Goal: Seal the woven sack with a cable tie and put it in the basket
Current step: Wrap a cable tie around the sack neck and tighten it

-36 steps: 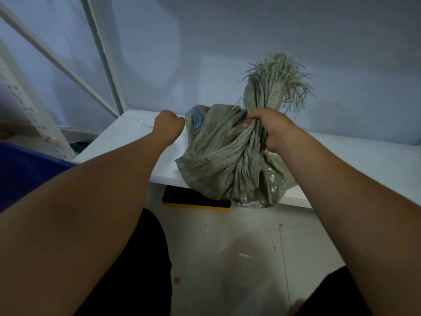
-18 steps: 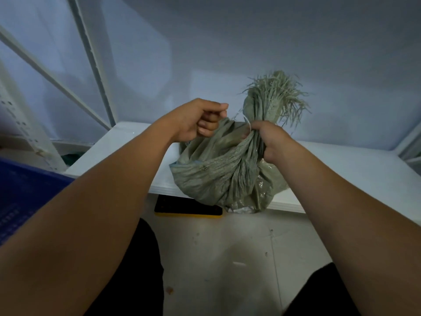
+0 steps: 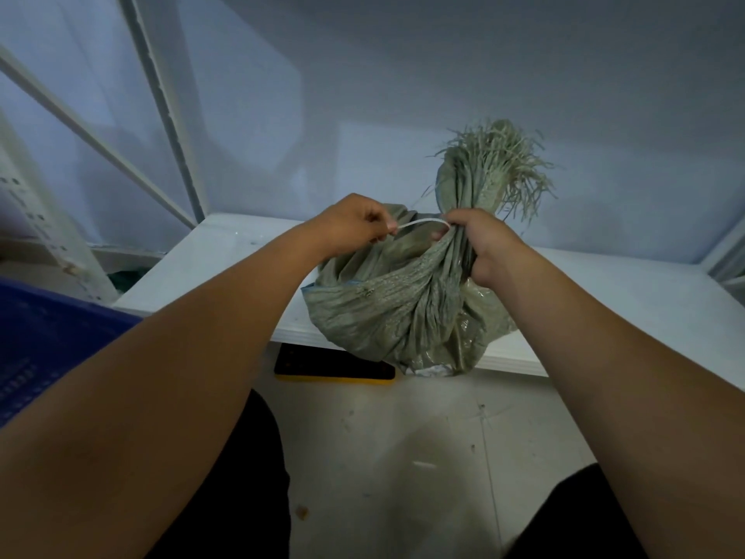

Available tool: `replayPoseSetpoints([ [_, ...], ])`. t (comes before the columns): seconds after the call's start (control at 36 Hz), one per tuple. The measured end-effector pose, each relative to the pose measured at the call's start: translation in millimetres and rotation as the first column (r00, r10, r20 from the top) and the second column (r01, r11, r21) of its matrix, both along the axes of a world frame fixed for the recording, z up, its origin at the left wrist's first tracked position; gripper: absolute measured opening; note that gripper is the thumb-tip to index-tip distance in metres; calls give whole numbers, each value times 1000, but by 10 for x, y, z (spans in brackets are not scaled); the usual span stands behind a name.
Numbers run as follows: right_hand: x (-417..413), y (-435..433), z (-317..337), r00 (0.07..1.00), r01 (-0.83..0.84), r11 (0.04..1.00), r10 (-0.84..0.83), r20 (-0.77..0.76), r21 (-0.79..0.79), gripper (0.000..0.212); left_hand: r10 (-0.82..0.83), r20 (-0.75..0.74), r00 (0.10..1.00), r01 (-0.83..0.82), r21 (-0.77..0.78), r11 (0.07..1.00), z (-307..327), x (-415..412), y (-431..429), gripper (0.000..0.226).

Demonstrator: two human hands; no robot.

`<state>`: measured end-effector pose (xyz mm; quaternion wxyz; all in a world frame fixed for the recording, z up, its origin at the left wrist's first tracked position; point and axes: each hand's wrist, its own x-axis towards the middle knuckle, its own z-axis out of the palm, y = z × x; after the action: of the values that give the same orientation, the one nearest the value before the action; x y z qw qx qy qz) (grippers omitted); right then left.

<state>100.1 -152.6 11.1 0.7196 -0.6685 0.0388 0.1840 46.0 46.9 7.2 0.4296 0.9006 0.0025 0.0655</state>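
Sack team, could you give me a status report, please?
Right hand grips sack neck. Left hand pinches cable tie, not yet looped. Nothing in the way.

Storeroom or warehouse corner: white metal racking (image 3: 161,115), bare shelf board (image 3: 604,292), scuffed concrete floor (image 3: 403,457).

Right hand (image 3: 481,246) clenched round gathered neck of green woven sack (image 3: 387,312), frayed top above the grip, left hand (image 3: 354,223) pinching white cable tie (image 3: 419,225) left of it, sack on white shelf (image 3: 209,260), blue basket (image 3: 44,340) far left.

Coarse woven sack (image 3: 387,304) — frayed top, glossy patches — on smooth white shelf (image 3: 225,252).
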Motion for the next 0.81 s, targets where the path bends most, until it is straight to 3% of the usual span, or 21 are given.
replayPoseSetpoints([
  [0.17,-27,28,24,997,-73,997,73,14,23,20,-17,-34,999,25,234,972,-51,33,-2,13],
  [0.31,-58,41,54,990,-139,989,138,22,56,24,10,-14,1000,-6,274,962,-82,29,-17,26],
  [0.42,-68,33,51,985,-173,984,172,22,37,20,80,77,994,-101,328,939,-71,36,-6,24],
  [0.61,-90,29,62,967,-255,967,255,29,10,15,304,165,938,-336,234,912,-84,122,100,17],
  [0.81,-120,99,41,953,-300,954,301,34,-32,13,309,193,931,-345,195,918,-104,172,90,16],
])
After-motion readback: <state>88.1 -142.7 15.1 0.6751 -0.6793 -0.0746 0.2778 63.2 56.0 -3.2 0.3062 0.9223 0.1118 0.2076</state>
